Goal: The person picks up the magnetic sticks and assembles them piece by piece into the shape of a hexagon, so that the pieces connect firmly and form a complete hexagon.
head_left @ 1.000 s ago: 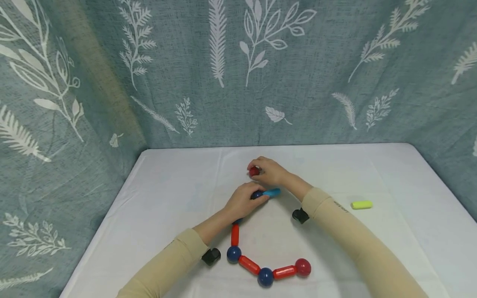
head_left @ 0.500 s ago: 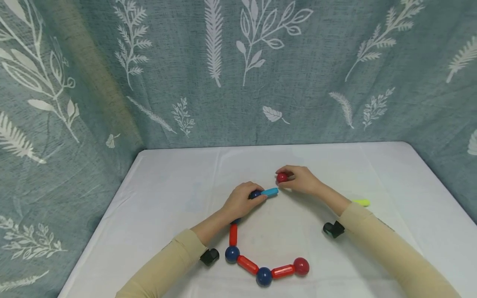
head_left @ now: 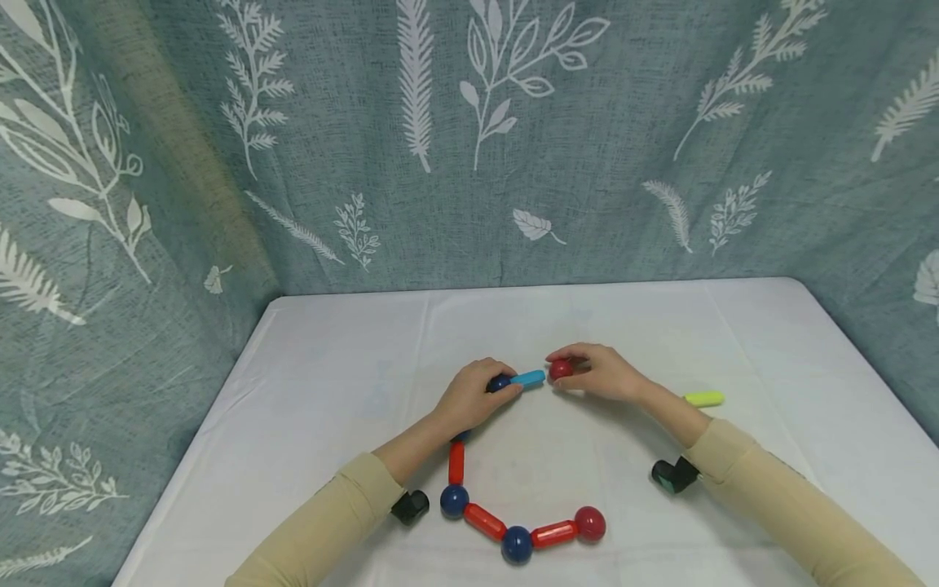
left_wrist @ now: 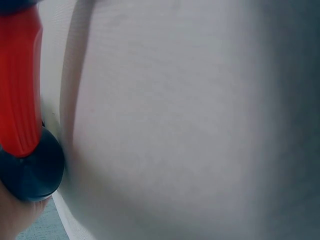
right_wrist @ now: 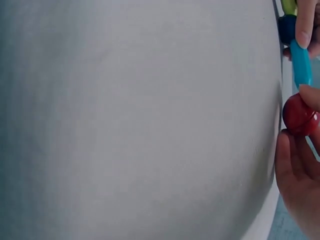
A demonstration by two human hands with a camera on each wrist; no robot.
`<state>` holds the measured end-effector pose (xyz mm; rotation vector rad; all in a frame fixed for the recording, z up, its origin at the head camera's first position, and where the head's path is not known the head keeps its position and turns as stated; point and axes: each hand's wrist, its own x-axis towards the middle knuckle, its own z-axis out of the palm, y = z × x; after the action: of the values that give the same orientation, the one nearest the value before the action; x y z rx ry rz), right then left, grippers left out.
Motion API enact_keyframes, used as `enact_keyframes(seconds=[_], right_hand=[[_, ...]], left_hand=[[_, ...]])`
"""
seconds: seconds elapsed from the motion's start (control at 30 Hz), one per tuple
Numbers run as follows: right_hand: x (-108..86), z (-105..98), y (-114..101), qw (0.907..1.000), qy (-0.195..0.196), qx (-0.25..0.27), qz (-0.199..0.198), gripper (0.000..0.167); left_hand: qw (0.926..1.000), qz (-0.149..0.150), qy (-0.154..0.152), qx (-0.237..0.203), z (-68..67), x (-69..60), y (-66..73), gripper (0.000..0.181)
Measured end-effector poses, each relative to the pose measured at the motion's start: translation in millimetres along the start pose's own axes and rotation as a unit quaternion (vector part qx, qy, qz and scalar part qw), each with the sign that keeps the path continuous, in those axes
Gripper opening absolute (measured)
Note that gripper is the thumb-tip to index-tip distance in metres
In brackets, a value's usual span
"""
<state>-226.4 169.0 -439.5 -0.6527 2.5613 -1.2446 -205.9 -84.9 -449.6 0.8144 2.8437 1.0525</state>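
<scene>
My left hand grips a dark blue ball with a light blue rod sticking out of it to the right. Its thumb lies along the rod's near end in the right wrist view, where a yellow-green rod shows beyond the ball. My right hand pinches a loose red ball between thumb and fingers, right by the free end of the light blue rod; whether they touch I cannot tell. From beneath my left wrist, a chain of red rods and dark blue balls curves toward the front.
The chain's near end carries another red ball. A separate yellow-green rod lies on the white tablecloth behind my right wrist. Black wrist cameras hang beneath both sleeves. A leaf-patterned curtain rises behind the table.
My right hand has carried the red ball rightward and then toward me, down to the light blue rod's free end. The left hand keeps its grip in nearly the same place.
</scene>
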Motion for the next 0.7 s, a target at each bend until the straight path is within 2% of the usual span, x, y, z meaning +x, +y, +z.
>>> enact_keyframes(seconds=[0.43, 0.57, 0.7], right_hand=[[-0.9, 4.7, -1.4, 0.9998, -0.007, 0.006, -0.02, 0.04], [-2.1, 4.2, -2.0, 0.9998, -0.011, 0.006, -0.018, 0.042], [-3.5, 3.1, -2.5, 0.9997, -0.016, 0.014, -0.011, 0.044]], left_hand=[[1.0, -0.001, -0.003, 0.005, -0.4, -0.3, 3.5, 0.024], [0.9985, 0.0, -0.019, 0.052, -3.0, 2.7, 6.1, 0.024], [0.9923, 0.025, -0.048, 0.111, -9.5, 11.3, 13.3, 0.027]])
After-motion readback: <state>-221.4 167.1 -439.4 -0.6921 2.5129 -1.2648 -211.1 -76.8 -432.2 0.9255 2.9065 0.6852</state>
